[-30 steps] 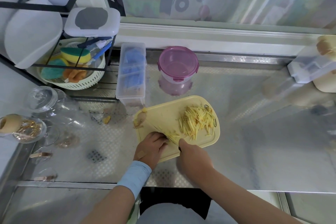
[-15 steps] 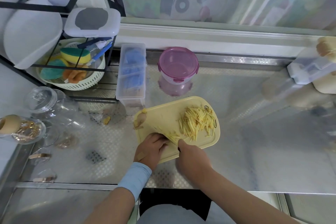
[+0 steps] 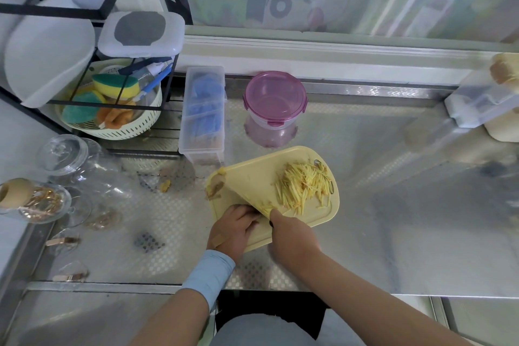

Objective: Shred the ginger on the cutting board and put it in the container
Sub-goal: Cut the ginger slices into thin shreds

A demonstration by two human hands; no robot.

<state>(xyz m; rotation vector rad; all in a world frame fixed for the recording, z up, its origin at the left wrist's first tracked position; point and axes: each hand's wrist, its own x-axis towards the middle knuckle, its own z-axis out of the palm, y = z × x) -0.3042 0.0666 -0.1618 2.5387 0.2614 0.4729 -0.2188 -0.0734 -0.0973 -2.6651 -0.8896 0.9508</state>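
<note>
A yellow cutting board (image 3: 317, 213) lies on the steel counter. On its right half is a pile of shredded ginger (image 3: 303, 185). My right hand (image 3: 292, 236) grips the dark handle of a knife (image 3: 243, 192), whose blade runs up and left across the board. Just left of the blade, my left hand (image 3: 234, 229) has its fingers curled down on a small piece of ginger, mostly hidden; a few cut strips (image 3: 266, 208) show at the fingertips. Ginger scraps (image 3: 216, 185) sit at the board's left edge. A round container with a pink lid (image 3: 275, 100), shut, stands behind the board.
A clear box with blue contents (image 3: 203, 112) stands left of the container. A rack with a basket of sponges (image 3: 112, 109) fills the back left. Glass jars (image 3: 73, 160) and a ginger bit (image 3: 165, 185) lie on the counter's left. White items (image 3: 483, 98) sit at far right.
Both hands stay at the board's near-left corner; the knife and left fingers shift only slightly. The pile of shreds looks unchanged.
</note>
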